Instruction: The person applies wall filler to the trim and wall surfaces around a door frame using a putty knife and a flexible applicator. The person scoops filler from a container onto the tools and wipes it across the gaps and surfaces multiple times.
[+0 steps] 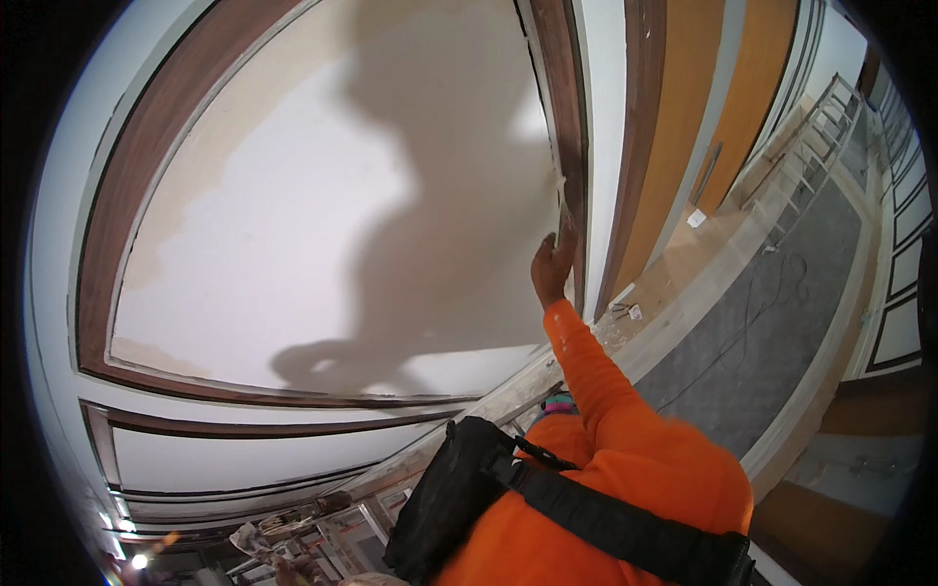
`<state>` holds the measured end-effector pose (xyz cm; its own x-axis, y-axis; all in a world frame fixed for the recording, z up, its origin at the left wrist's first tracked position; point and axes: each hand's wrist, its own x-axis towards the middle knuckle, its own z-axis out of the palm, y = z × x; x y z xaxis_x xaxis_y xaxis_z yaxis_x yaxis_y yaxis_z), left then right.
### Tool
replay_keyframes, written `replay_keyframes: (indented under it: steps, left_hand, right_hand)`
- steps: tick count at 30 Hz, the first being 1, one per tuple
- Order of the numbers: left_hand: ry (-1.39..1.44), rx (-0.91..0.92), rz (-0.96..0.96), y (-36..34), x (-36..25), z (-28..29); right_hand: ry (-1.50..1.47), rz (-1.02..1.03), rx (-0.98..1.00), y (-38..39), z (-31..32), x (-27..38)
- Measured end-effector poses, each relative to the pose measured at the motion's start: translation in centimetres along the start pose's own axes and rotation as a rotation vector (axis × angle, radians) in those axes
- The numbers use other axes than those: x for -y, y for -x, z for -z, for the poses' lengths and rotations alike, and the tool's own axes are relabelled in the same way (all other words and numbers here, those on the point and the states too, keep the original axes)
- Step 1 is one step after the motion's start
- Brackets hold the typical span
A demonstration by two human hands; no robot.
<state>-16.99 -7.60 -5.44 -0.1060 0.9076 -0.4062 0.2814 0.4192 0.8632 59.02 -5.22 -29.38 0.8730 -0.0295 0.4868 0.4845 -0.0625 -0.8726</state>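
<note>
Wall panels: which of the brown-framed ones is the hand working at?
The large upper panel, patchy white and beige; the right hand is at its right frame edge. The narrower panel sits below.

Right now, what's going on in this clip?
A person in an orange sleeve reaches the right hand up to a pale wall panel, pressing a thin scraper-like tool along its right edge beside the dark wooden trim. The panel looks partly coated, with tan patches at its margins. A black bag hangs across the chest. The left hand is out of view.

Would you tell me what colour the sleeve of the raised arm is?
Bright orange; the sleeve shows best in the head view.
</note>
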Motion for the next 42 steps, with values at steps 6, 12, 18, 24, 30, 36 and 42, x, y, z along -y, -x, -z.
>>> replay_keyframes:
  steps: [6, 12, 18, 24, 30, 36, 42]
  left_hand:
    - [-0.029, -0.086, -0.097, -0.7, 2.1, 2.2]
    - [-0.016, -0.093, -0.035, 0.5, 0.5, -0.3]
    - [0.067, -0.038, 0.013, -1.2, 0.6, 1.3]
    - [-0.031, -0.094, -0.13, -1.7, 3.5, 2.9]
    - [0.056, -0.04, -0.069, -0.1, -0.1, 0.8]
    - [-0.057, -0.074, -0.296, -1.5, 2.5, 1.1]
    - [-0.052, -0.043, -0.016, -0.8, 1.1, 1.0]
  right_hand:
    - [0.065, 0.12, 0.006, -2.0, -3.3, 0.7]
    - [0.134, 0.112, 0.081, -2.3, -6.0, 1.9]
    - [-0.031, -0.214, 0.178, 3.2, -4.9, -5.8]
    - [-0.529, -0.885, 0.084, 0.7, -2.4, -7.0]
    - [-0.679, -0.979, 0.207, -9.9, -0.3, 1.4]
    - [-0.895, -0.702, 0.245, -16.0, 3.0, 12.6]
    - [-0.535, -0.419, 0.042, -10.8, 7.0, 10.3]
